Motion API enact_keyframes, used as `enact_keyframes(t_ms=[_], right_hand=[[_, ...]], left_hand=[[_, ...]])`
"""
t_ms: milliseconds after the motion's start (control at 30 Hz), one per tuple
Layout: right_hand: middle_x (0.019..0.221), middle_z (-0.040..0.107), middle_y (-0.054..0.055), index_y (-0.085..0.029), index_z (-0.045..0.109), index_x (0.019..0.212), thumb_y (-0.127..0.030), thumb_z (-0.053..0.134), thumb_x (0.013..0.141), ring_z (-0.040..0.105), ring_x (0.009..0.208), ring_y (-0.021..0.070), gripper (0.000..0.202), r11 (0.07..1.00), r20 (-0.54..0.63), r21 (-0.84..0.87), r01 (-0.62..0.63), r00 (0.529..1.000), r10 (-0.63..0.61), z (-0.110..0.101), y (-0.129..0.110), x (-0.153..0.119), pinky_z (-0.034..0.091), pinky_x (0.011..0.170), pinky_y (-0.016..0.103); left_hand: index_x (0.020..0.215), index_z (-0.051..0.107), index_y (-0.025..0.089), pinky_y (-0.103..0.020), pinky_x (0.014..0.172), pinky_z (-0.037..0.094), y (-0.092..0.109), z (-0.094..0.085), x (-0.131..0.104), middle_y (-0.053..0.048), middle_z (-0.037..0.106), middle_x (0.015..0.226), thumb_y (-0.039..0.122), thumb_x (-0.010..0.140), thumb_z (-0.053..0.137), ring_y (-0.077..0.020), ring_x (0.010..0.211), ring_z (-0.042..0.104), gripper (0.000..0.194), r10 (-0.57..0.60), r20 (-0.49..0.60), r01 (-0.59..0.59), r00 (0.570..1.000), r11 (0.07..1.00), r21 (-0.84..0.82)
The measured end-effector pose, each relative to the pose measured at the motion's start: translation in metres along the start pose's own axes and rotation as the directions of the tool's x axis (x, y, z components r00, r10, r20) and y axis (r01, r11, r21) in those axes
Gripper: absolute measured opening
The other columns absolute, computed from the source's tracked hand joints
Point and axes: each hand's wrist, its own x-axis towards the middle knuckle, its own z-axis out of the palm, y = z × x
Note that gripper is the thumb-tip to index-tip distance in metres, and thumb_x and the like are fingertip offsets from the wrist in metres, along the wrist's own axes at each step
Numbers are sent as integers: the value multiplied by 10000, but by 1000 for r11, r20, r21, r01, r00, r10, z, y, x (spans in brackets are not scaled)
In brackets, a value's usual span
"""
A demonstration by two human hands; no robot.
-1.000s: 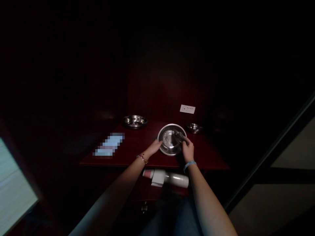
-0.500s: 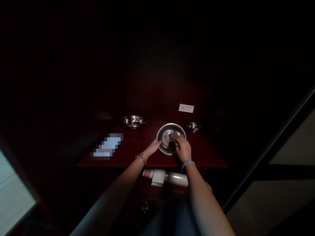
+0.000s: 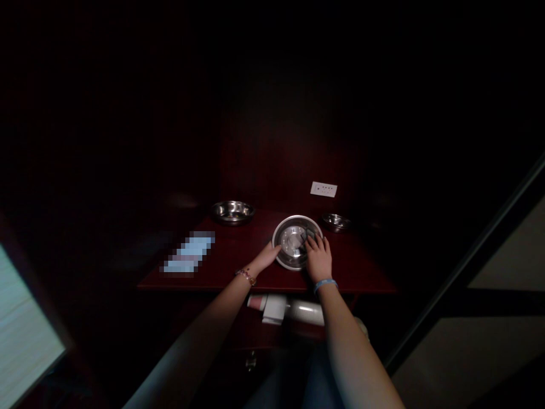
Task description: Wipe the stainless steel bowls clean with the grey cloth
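Note:
A shiny metal bowl (image 3: 292,241) is tilted toward me above the dark red shelf (image 3: 242,267). My left hand (image 3: 267,257) grips its left rim, thumb inside and fingers hidden behind. Inside the bowl, at its right wall, my right hand (image 3: 319,257) presses a dark grey cloth (image 3: 308,233) against the metal. The fingers of that hand are bent over the cloth, which is small and partly covered.
Another metal bowl (image 3: 233,212) stands at the back left, and a smaller one (image 3: 336,222) at the back right below a white wall socket (image 3: 324,189). A blurred-out light rectangle (image 3: 189,253) lies left. Stacked cups (image 3: 306,312) and a white box (image 3: 275,308) sit underneath.
My right hand has shifted with the cloth from the bowl's middle toward its right wall. My left hand keeps its grip on the rim.

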Motion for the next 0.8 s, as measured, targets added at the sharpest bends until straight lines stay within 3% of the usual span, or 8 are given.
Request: enact_keyframes(t_ms=[267, 400, 600, 700, 800], right_hand=[[1415, 520, 106, -132, 527, 1351, -124, 455, 826, 295, 1391, 270, 530, 996, 144, -31, -88, 985, 92, 2, -12, -5, 88, 1154, 487], [1372, 563, 106, -152, 601, 1268, -181, 495, 814, 417, 1283, 287, 467, 992, 204, -16, -125, 971, 126, -3, -21, -6, 156, 1125, 478], [1373, 558, 118, -174, 609, 1242, -247, 506, 846, 425, 1253, 295, 416, 990, 246, -3, -143, 959, 140, -4, -28, -7, 250, 1067, 464], [1382, 550, 105, -179, 602, 1241, -225, 489, 853, 423, 1244, 293, 407, 987, 282, 10, -161, 947, 152, -2, -30, -8, 346, 992, 421], [1385, 542, 106, -165, 582, 1259, -213, 486, 853, 418, 1238, 294, 420, 987, 306, 19, -162, 940, 148, -1, -32, -8, 395, 937, 389]], left_hand=[[1223, 566, 94, -443, 1116, 347, 14, 5, -4, -128, 644, 1254, 165, 782, 519, -253, 1178, 578, 450, 14, -3, -14, 1000, 999, 50], [1224, 570, 103, -458, 1128, 326, 21, 7, -7, -126, 629, 1279, 192, 781, 556, -268, 1222, 544, 452, 48, 17, -49, 999, 998, 32], [1308, 486, 119, -431, 1144, 305, 27, 4, -14, -132, 583, 1326, 245, 808, 587, -263, 1264, 504, 525, 75, -1, -75, 997, 995, 69], [1359, 415, 144, -423, 1109, 360, 28, 4, -16, -133, 578, 1325, 329, 841, 585, -258, 1245, 524, 577, 22, 2, -23, 1000, 997, 71], [1335, 441, 153, -421, 1073, 406, 26, 4, -14, -131, 600, 1297, 399, 848, 587, -264, 1213, 552, 564, -20, 26, 19, 999, 999, 47]])
